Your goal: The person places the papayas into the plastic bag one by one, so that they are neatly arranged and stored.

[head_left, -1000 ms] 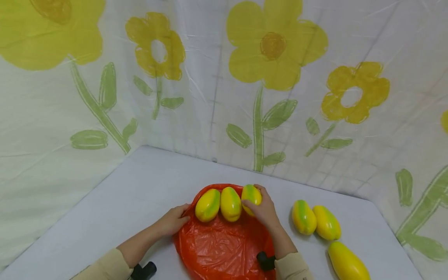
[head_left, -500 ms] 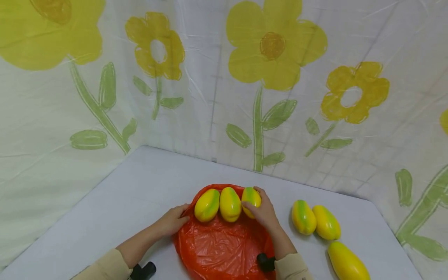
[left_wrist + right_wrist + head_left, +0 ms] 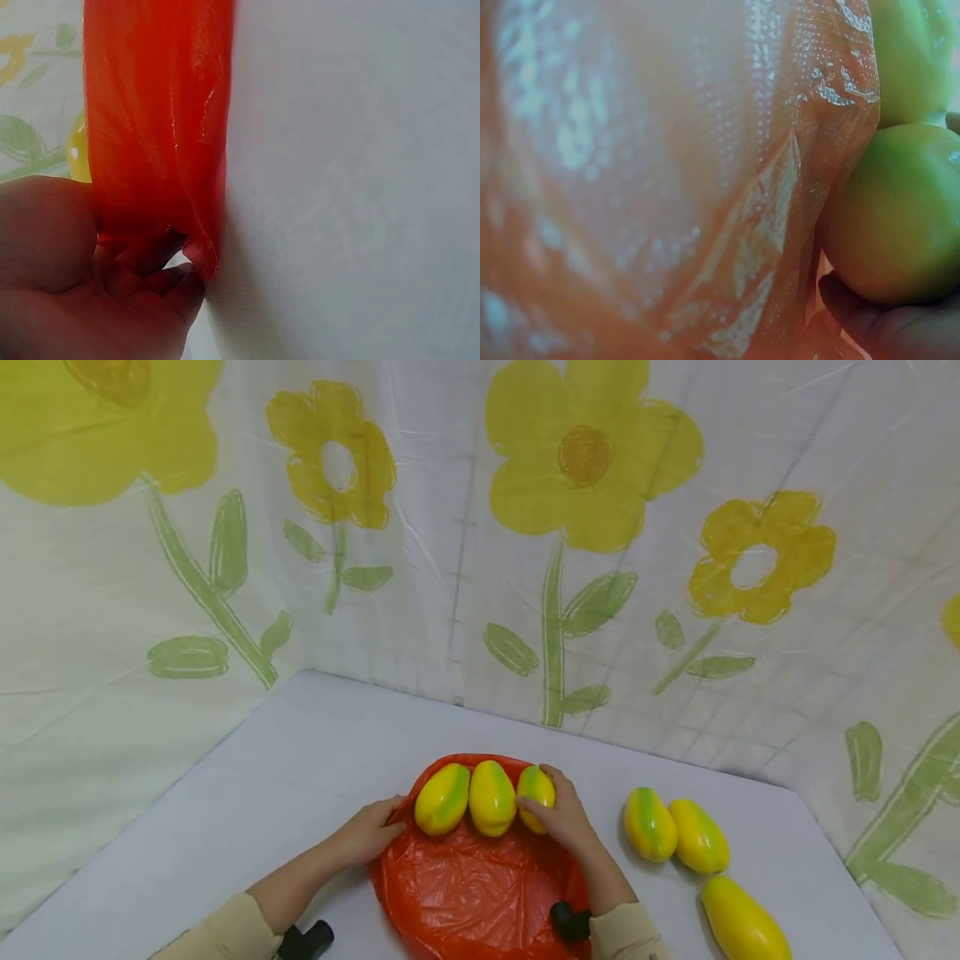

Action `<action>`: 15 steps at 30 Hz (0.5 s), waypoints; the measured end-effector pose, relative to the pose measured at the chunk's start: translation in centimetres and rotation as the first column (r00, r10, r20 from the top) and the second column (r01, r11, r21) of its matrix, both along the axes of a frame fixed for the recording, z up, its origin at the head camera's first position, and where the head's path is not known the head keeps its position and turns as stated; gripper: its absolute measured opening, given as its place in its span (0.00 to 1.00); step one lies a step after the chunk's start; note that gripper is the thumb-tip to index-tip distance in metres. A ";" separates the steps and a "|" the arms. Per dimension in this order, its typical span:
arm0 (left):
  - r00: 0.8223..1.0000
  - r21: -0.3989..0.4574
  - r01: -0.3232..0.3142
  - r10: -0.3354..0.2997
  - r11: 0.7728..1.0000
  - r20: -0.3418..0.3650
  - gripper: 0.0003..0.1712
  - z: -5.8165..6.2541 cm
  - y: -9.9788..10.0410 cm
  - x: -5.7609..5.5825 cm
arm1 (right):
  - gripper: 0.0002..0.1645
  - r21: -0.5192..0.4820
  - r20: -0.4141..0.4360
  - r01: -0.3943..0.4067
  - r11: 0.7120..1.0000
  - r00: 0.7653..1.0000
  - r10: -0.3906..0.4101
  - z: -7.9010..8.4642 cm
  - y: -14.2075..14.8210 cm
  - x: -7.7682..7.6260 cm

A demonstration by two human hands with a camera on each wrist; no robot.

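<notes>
A round red plastic bag [image 3: 480,893] lies wide-mouthed at the table's front. My left hand [image 3: 371,833] pinches its left rim; in the left wrist view thumb and fingers are bent around the red plastic [image 3: 154,112]. Two yellow papayas with green stripes, a left papaya [image 3: 442,799] and a middle papaya [image 3: 492,797], lie side by side at the bag's far edge. Right beside them, my right hand [image 3: 566,814] grips a third papaya [image 3: 536,797] inside the rim. The right wrist view shows this held papaya [image 3: 904,217] above my fingers, with crinkled plastic beside it.
On the right of the white table [image 3: 315,752] lie two striped papayas, one [image 3: 650,825] touching another [image 3: 700,836]. A longer yellow papaya [image 3: 745,920] is nearer the front. A flower-printed curtain [image 3: 420,568] hangs behind the table.
My right hand has lowered the held papaya slightly, deeper into the bag and a little to the left. The left hand keeps its place on the rim.
</notes>
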State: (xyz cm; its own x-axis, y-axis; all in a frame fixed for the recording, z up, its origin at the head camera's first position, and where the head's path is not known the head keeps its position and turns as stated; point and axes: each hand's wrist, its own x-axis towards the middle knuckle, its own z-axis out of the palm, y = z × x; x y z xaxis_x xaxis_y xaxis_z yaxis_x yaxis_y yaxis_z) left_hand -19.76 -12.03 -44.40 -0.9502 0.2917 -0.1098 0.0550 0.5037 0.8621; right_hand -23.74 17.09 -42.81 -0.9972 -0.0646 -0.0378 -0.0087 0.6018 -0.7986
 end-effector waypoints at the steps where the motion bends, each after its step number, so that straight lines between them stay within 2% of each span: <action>1: 1.000 0.002 0.002 -0.002 1.000 -0.001 0.23 0.0 0.0 0.0 | 0.43 0.001 -0.002 -0.004 1.000 1.000 0.004 0.0 0.0 0.0; 15: 1.000 -0.005 -0.003 0.003 1.000 0.001 0.23 0.0 0.1 -0.1 | 0.44 -0.040 0.004 -0.037 0.999 0.999 0.037 -0.3 0.2 0.0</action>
